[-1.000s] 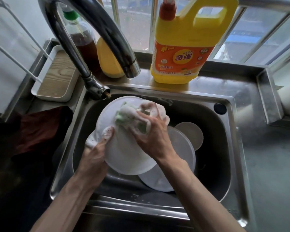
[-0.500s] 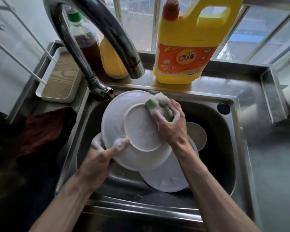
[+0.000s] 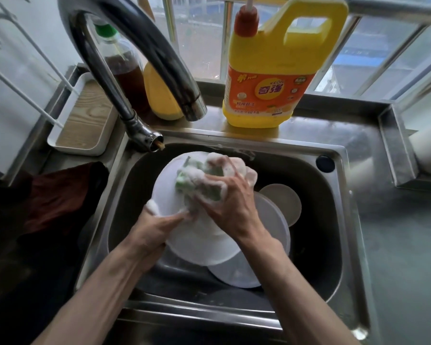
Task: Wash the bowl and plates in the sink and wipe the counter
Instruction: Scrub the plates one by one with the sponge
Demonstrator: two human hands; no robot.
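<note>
Over the steel sink (image 3: 334, 245) I hold a white plate (image 3: 202, 247) tilted, underside up. My left hand (image 3: 154, 230) grips its left rim, thumb on top, fingers hidden underneath. My right hand (image 3: 232, 202) grips a foamy green sponge (image 3: 192, 178) and presses it on the plate's upper part. Under the held plate lie another white plate (image 3: 271, 220) and a smaller white dish (image 3: 284, 200) on the sink floor. Whether that dish is the bowl, I cannot tell.
The faucet (image 3: 144, 58) arches over the sink's back left, no water running. A yellow detergent jug (image 3: 271, 70), a brown-liquid bottle (image 3: 125, 68) and a yellow bottle (image 3: 159, 95) stand on the back ledge. A dark red cloth (image 3: 57, 195) lies left; grey counter (image 3: 408, 257) lies right.
My right hand has swept the sponge from the plate's upper right rim back toward its middle and left. The left hand still holds the plate's left edge.
</note>
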